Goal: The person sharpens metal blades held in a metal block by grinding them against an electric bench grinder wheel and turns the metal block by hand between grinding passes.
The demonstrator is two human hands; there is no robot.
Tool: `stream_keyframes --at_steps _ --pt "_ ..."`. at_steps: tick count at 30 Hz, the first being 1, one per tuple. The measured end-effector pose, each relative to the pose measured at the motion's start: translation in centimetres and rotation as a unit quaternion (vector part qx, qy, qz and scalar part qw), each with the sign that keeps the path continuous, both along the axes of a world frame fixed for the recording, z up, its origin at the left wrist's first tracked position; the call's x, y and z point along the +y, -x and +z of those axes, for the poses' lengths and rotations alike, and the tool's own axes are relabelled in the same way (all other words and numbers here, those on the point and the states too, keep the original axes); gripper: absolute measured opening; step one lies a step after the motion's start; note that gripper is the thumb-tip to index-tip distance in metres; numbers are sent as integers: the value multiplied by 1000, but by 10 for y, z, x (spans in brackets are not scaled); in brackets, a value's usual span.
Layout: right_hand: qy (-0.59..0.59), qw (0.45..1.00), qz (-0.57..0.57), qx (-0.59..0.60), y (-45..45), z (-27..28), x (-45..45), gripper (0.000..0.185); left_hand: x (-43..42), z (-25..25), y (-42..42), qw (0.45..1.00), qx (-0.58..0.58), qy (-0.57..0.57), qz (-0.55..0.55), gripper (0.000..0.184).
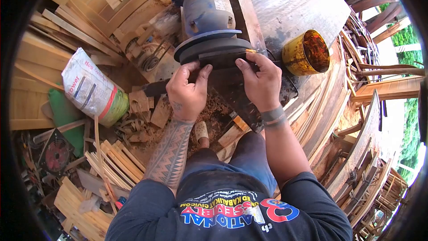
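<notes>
A dark, flat metal blade [223, 60] spans the gap between my two hands, its long edge against the grey grinding wheel [205, 50] of a blue bench grinder [207, 11]. My left hand [189, 90] pinches the blade's left end between thumb and fingers. At the other end, my right hand [261, 82] grips it with the thumb underneath and the index finger near the wheel. A small orange glow, like sparks, shows by that index fingertip. The exact contact line between blade and wheel is partly hidden.
Right of the grinder stands a stained yellow can [290, 56] with its mouth facing me. A printed sack [91, 87] leans at left among wood offcuts. Wood strips [318, 116] lie to the right. Shavings [218, 102] cover the floor around my foot.
</notes>
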State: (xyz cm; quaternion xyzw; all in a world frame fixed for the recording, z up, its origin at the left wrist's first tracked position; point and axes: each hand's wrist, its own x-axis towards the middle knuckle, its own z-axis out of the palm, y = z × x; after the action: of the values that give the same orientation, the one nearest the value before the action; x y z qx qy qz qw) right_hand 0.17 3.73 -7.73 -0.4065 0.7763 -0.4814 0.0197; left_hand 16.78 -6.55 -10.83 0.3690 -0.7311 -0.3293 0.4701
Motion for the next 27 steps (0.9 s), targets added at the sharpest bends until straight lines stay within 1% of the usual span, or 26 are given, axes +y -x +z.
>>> stream_keyframes --at_steps 5,8,11,12,14,15,16,18,19,21,22,24,27 --pt "-6 1000 3 4 -6 0 -3 29 -1 2 -7 1000 -16 3 13 25" --pt "-23 1000 6 -14 -10 4 1 29 1 2 -13 999 16 -41 -9 26" --pt "7 999 34 -30 -17 9 26 26 20 20 -28 996 49 -38 -67 32" --pt "36 993 46 -104 -21 7 38 25 27 26 -36 995 38 15 -93 31" --pt "98 962 68 -247 -31 0 67 27 38 38 -52 981 18 124 -145 32" --pt "145 917 92 -359 -40 3 80 32 47 46 -55 971 42 149 -183 33" --pt "219 848 110 -470 -48 -3 89 32 56 55 -55 957 66 174 -221 35" --pt "305 737 149 -585 -61 -3 106 31 70 71 -53 930 105 211 -283 39" --pt "314 717 126 -610 -67 -6 116 30 75 77 -53 917 118 225 -307 42" --pt "312 717 124 -611 -74 -3 131 31 81 80 -51 881 151 264 -362 51" --pt "309 719 123 -610 -76 1 137 31 86 86 -52 873 148 258 -387 54" --pt "314 713 144 -610 -77 13 147 34 93 89 -50 855 186 229 -427 58" --pt "332 718 166 -588 -75 20 160 35 102 103 -42 864 207 161 -429 63"
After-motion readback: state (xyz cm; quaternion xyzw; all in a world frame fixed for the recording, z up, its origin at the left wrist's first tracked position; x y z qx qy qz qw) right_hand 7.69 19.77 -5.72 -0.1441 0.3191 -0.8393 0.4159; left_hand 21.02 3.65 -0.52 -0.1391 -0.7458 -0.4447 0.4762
